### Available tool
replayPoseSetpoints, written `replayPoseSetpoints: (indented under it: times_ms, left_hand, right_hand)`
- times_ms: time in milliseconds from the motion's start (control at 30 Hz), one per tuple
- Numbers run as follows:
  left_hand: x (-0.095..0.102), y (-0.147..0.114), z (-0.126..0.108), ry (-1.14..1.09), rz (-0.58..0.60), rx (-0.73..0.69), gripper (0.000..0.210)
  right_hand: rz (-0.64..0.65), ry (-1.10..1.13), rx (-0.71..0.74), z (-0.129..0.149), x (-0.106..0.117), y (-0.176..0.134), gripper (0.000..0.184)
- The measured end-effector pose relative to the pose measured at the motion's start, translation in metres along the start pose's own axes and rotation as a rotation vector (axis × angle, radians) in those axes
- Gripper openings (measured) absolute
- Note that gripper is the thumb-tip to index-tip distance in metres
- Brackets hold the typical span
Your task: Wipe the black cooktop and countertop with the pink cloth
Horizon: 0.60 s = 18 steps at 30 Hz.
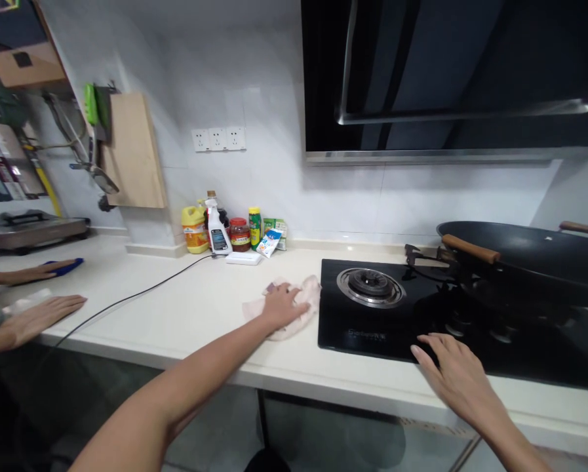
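A pale pink cloth [306,298] lies crumpled on the white counter against the left edge of the black gas hob [372,341]. My left hand [281,308] presses down on it, fingers a little bent into the fabric and thumb out to the side; what lies under the palm is hidden. At the hob's front edge rests my right hand [453,367], its fingers stretched out and holding nothing. A round burner [371,287] sits in the hob between and beyond my hands.
A large wok [520,262] with wooden handles stands on the hob's right side. Bottles, including a white spray bottle [218,229], line the wall. A black cable [146,288] crosses the counter. At left, another person's hands [48,314] rest near a blue cloth [65,267].
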<state>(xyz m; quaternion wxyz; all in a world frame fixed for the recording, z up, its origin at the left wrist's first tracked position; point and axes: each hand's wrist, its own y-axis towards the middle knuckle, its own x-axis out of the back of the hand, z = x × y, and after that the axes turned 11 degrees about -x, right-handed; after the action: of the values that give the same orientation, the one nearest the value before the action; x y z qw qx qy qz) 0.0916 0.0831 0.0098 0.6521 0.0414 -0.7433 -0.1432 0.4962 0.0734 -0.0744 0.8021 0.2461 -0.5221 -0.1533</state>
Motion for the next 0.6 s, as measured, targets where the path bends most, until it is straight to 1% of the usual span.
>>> replayPoseSetpoints:
  times_ms: [67, 133, 200, 233, 300, 367, 467, 533, 600]
  left_hand:
    - [0.001, -0.031, -0.016, -0.018, 0.004, -0.092, 0.060]
    - [0.007, -0.065, -0.017, -0.035, -0.003, -0.160, 0.053]
    - [0.015, -0.094, -0.003, -0.058, -0.024, -0.203, 0.050]
    - [0.019, -0.105, 0.009, -0.058, -0.035, -0.189, 0.049]
    - [0.026, -0.117, 0.040, -0.022, -0.045, -0.080, 0.047]
    - [0.031, -0.118, 0.074, 0.040, -0.038, 0.089, 0.050]
    - [0.037, -0.104, 0.123, 0.092, -0.041, 0.284, 0.064]
    - [0.040, -0.089, 0.148, 0.115, -0.040, 0.376, 0.070]
    - [0.043, -0.070, 0.164, 0.129, -0.045, 0.428, 0.070]
  right_hand:
    - [0.017, 0.001, 0.002, -0.002, 0.000, 0.000, 0.055]
    - [0.033, 0.001, 0.007, -0.005, -0.002, 0.001, 0.056]
    - [0.041, -0.002, 0.014, -0.008, -0.005, 0.002, 0.056]
    - [0.043, -0.007, 0.018, -0.009, -0.006, 0.003, 0.056]
    - [0.048, -0.022, 0.035, -0.013, -0.008, 0.004, 0.056]
    - [0.067, -0.033, 0.082, -0.021, -0.007, 0.006, 0.057]
    - [0.146, -0.026, 0.199, -0.045, -0.002, 0.009, 0.053]
    - [0.165, -0.024, 0.245, -0.065, 0.000, 0.009, 0.049]
    - [0.129, -0.036, 0.253, -0.082, 0.002, 0.006, 0.049]
